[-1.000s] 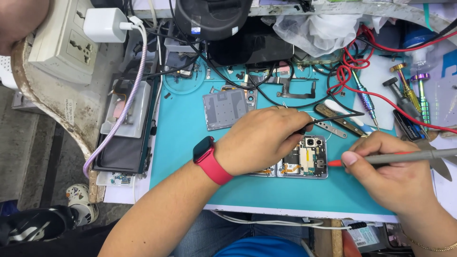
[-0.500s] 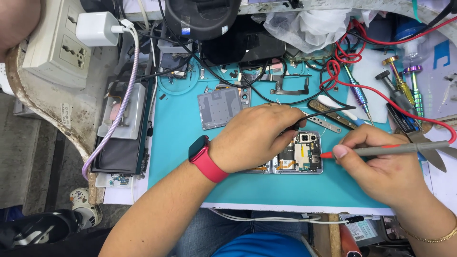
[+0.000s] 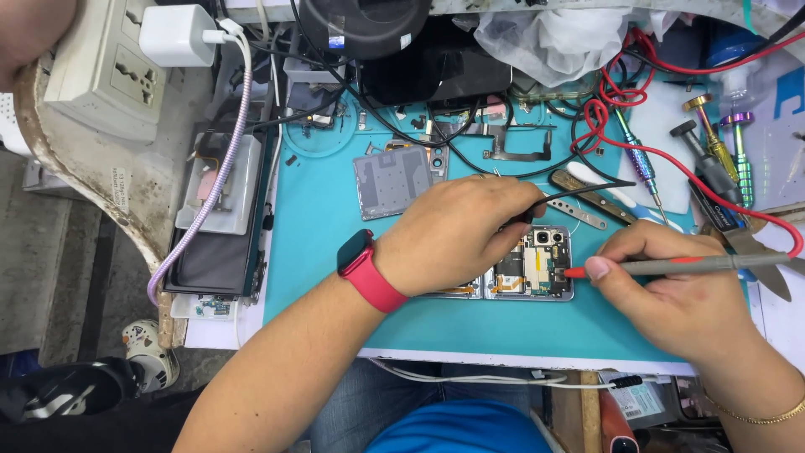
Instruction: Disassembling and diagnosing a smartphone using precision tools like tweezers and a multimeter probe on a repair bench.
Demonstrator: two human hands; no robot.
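An opened phone [image 3: 537, 262] with its circuit board and cameras exposed lies on the teal work mat [image 3: 327, 243]. My left hand [image 3: 457, 231], with a red smartwatch [image 3: 365, 268] on the wrist, rests over the phone's left half and grips a black test probe [image 3: 579, 195] whose lead runs off to the right. My right hand [image 3: 671, 289] holds a grey test probe with a red tip [image 3: 671, 266], the tip touching the board's right edge.
A grey metal back plate [image 3: 392, 180] lies above the phone. Screwdrivers [image 3: 721, 151] and red wires [image 3: 620, 92] are at the right. A second phone in a tray [image 3: 220, 218] and a power strip with a white charger [image 3: 126, 59] sit left. A microscope base [image 3: 365, 25] stands behind.
Both hands stay on the phone with their probes; the view has shifted slightly, and the red probe tip has edged a little closer to the board.
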